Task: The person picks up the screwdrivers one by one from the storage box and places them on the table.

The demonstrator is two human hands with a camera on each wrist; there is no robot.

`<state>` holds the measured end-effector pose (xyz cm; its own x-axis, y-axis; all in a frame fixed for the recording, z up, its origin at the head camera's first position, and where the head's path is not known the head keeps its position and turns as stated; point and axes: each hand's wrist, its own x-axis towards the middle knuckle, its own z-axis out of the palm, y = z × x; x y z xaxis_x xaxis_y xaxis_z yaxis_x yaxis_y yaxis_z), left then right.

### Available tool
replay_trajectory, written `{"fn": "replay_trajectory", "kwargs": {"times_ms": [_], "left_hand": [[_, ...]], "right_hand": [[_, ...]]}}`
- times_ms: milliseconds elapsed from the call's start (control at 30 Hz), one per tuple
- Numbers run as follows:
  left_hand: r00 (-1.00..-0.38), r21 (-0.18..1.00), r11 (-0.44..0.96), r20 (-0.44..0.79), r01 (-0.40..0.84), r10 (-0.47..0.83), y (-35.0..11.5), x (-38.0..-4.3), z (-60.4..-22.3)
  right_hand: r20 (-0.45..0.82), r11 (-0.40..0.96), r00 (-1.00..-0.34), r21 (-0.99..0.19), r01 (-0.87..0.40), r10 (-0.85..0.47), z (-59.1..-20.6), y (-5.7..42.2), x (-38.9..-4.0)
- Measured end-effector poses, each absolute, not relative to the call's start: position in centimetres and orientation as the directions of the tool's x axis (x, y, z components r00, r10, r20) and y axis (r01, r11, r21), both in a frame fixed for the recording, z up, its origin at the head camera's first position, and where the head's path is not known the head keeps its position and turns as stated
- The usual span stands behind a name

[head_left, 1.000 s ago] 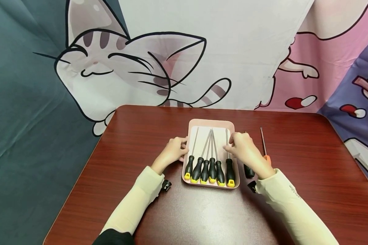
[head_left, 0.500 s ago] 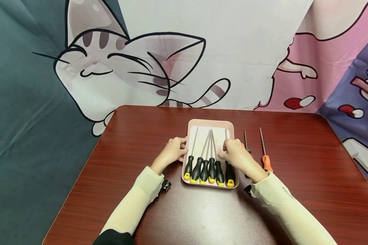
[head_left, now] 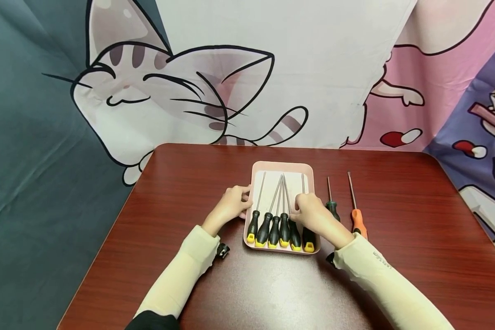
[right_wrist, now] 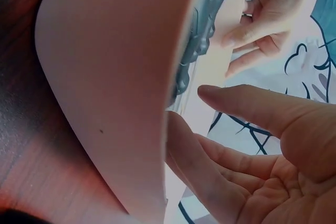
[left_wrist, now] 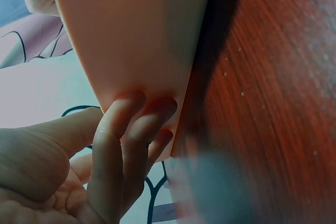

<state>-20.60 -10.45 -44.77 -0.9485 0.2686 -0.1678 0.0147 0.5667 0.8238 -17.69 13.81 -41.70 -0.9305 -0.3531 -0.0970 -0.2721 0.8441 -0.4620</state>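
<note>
A pale pink tray holds several screwdrivers with black handles and yellow ends, their shafts pointing away from me. My left hand holds the tray's left side; in the left wrist view its fingertips press the outer wall while the thumb lies at the rim. Over the tray's right part is my right hand, covering some of the rightmost screwdriver. In the right wrist view its thumb and index finger stand apart with nothing seen between them, close to the screwdriver handles.
Right of the tray, a screwdriver with a dark green handle lies on the brown table, partly behind the right forearm. Farther right lies an orange-handled screwdriver. A cartoon-print cloth hangs behind the table.
My right hand has moved left and slightly toward me over the tray, uncovering more of the two screwdrivers on the table. The left hand and the tray have stayed put.
</note>
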Motion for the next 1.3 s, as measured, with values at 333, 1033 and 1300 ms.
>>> {"fn": "replay_trajectory", "kwargs": {"times_ms": [333, 1033, 1300], "left_hand": [[-0.949, 0.83, 0.557, -0.166, 0.012, 0.269, -10.5, -20.4, -44.7], [-0.948, 0.84, 0.542, -0.168, 0.007, 0.272, -10.5, -20.3, -44.6], [-0.948, 0.843, 0.539, -0.169, 0.002, 0.269, -10.4, -20.4, -44.6]], "right_hand": [[-0.149, 0.855, -0.925, -0.454, -0.25, -0.35, -42.2, 13.1, -17.4], [-0.225, 0.853, -0.922, -0.493, -0.172, -0.315, -42.5, 12.3, -16.9], [-0.196, 0.866, -0.923, -0.451, -0.216, -0.332, -42.4, 12.3, -16.9]]}}
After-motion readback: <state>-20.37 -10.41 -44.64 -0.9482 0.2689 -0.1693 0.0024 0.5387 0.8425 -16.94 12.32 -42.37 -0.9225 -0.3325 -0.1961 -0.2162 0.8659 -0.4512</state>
